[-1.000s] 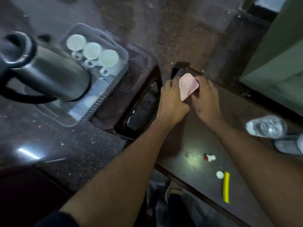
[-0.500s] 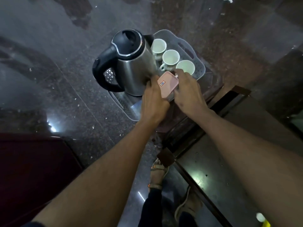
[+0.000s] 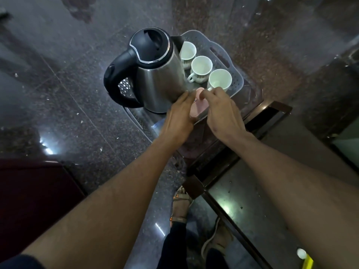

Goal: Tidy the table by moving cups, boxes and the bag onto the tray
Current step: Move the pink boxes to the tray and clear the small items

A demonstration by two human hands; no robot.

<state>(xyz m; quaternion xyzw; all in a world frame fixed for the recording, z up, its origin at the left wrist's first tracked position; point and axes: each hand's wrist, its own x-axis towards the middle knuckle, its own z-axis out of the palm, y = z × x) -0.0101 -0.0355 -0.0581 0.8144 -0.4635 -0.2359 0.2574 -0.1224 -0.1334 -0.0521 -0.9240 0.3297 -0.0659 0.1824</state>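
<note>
A small pink box (image 3: 198, 107) sits low on the grey perforated tray (image 3: 236, 74), between the steel kettle (image 3: 155, 74) and the nearest white cup (image 3: 220, 79). My left hand (image 3: 179, 117) presses its left side and my right hand (image 3: 221, 113) holds its right side, fingertips on its top edge. Two more white cups (image 3: 201, 67) (image 3: 187, 52) stand in a row behind on the tray. Most of the box is hidden by my hands.
The tray rests on a dark stool or side table (image 3: 204, 144) over a speckled stone floor (image 3: 68, 94). A dark glossy table (image 3: 252, 200) lies at lower right with a white cap (image 3: 301, 253) and a yellow object (image 3: 308, 263). My sandalled feet (image 3: 181, 204) are below.
Both hands carried the pink box from the dark table over to the tray and lowered it down beside the kettle; the view swung left with them.
</note>
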